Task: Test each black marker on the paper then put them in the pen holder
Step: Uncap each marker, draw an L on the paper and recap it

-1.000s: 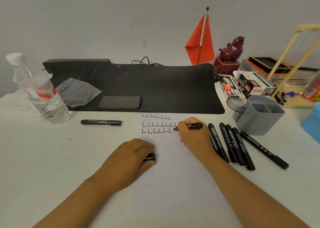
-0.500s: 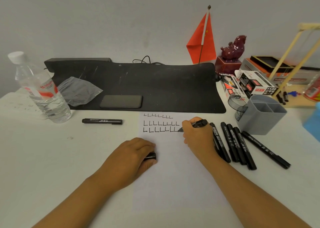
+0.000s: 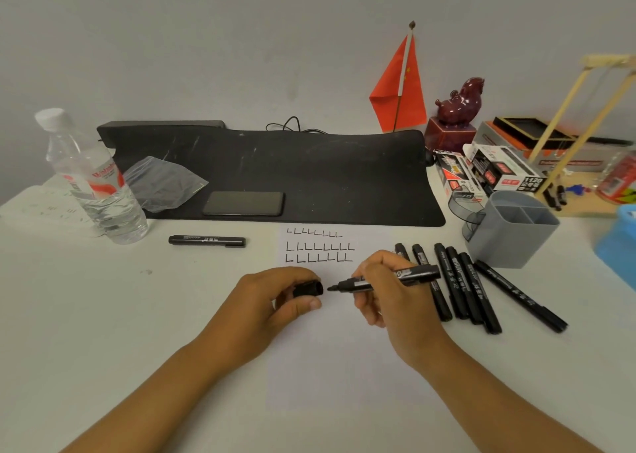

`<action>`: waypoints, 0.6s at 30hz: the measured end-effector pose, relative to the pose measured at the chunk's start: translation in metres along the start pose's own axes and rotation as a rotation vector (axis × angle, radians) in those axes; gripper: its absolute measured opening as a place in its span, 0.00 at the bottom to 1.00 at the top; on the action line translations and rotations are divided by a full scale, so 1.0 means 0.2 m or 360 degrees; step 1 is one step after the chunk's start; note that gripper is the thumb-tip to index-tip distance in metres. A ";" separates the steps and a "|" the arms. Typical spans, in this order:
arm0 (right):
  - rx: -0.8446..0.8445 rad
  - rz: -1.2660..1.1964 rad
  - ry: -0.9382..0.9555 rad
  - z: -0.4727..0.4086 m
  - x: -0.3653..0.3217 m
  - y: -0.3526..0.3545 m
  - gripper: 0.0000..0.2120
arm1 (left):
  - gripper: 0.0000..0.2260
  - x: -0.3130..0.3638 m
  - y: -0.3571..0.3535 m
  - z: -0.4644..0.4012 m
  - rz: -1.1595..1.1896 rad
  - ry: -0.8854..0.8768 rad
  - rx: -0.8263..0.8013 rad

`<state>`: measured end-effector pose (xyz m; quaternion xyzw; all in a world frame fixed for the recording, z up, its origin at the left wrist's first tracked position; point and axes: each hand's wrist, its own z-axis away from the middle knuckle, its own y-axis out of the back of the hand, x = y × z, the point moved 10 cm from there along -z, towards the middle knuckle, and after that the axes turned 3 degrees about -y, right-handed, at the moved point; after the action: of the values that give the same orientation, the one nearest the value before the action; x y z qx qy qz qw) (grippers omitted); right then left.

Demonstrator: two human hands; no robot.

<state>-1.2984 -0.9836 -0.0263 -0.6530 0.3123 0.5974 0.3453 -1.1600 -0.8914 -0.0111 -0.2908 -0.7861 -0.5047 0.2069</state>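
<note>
Right hand: the right hand (image 3: pixel 389 291) is gripping an uncapped black marker (image 3: pixel 385 280), tip pointing left.
Left hand: the left hand (image 3: pixel 275 297) is pinching the black cap (image 3: pixel 308 288), lining it up just beside the tip.
Paper: the white sheet (image 3: pixel 320 249) is showing three rows of L marks.
Remaining: six capped markers (image 3: pixel 461 284) are waiting beside the empty-looking grey pen holder (image 3: pixel 512 234); one more (image 3: pixel 207 240) is lying well left.

I see a black desk mat (image 3: pixel 292 174) as landmark: phone (image 3: pixel 243 204) and plastic bag (image 3: pixel 161 184) on its front-left part. Water bottle (image 3: pixel 93 180) just left of it; red flag (image 3: pixel 399 88) and maroon figurine (image 3: pixel 459 103) behind its right end.
</note>
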 end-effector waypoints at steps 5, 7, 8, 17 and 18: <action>-0.0049 -0.0011 0.0076 0.05 -0.06 -0.02 0.09 | 0.12 0.05 -0.02 0.00 -0.0019 -0.0018 -0.0026; -0.0084 -0.0017 0.0079 0.06 -0.07 -0.03 0.08 | 0.14 0.08 -0.02 0.01 -0.0043 -0.0035 -0.0051; -0.0102 -0.0014 0.0068 0.07 -0.06 -0.04 0.08 | 0.14 0.10 -0.03 0.01 -0.0056 -0.0054 -0.0071; -0.0181 -0.0009 0.0133 0.14 -0.05 -0.08 0.11 | 0.19 0.28 -0.14 0.02 -0.0353 -0.0139 -0.0381; -0.0188 0.0011 0.0139 0.15 -0.06 -0.08 0.12 | 0.18 0.28 -0.16 0.03 -0.0388 -0.0110 -0.0419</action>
<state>-1.3026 -0.9496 -0.0150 -0.6966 0.2936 0.5869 0.2900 -1.2231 -0.8821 0.0005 -0.2352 -0.7493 -0.6143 0.0770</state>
